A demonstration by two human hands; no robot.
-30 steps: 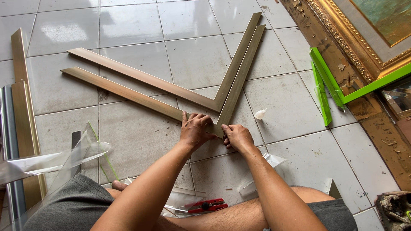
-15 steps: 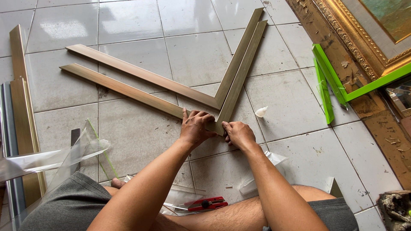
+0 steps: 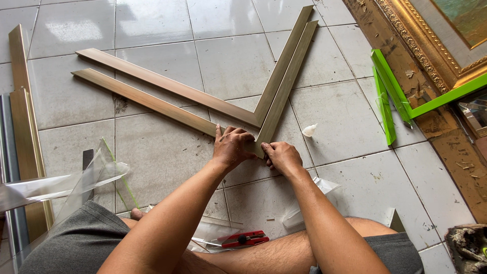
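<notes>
my left hand (image 3: 232,147) and right hand (image 3: 282,156) press down with curled fingers on the corner where two v-shaped frame pieces (image 3: 274,96) meet, on the floor (image 3: 152,20) at twelve o'clock from my knees. one red cutter (image 3: 245,239) lies at six, two green strips (image 3: 388,96) at three.

A floor (image 3: 167,20) of large, glossy, pale grey tiles with dark grout lines fills the view, catching soft white daylight at the upper left. Along the right runs a worn brown wooden surface (image 3: 446,152) with flaking patches, and on it leans an ornate gilt picture frame (image 3: 431,45). Long gold and silver moulding strips (image 3: 23,152) lie along the left edge, and a bright green frame corner (image 3: 390,91) rests by the worn wood.
</notes>
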